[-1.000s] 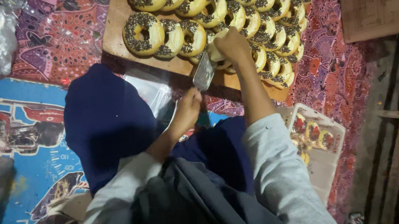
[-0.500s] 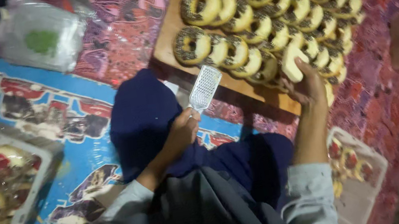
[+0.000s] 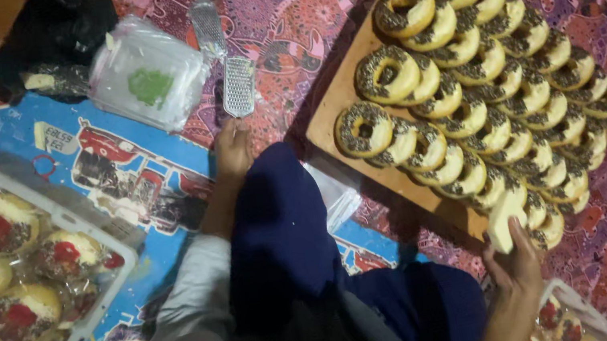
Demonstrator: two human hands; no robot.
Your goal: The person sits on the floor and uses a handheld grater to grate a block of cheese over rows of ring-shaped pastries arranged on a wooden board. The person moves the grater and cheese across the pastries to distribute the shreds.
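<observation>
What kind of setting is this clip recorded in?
Probably a home or small-scale doughnut workspace on the floor. A wooden board holds rows of sprinkled doughnuts, a white tray holds wrapped pastries, and patterned mats cover the floor. The right hand holds a pale block; the left hand touches a grater.

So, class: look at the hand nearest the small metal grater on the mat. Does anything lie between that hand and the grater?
Nothing visible does. The left hand sits just below the grater, with only bare patterned mat between them. The stack of clear lids lies off to the side.
</observation>
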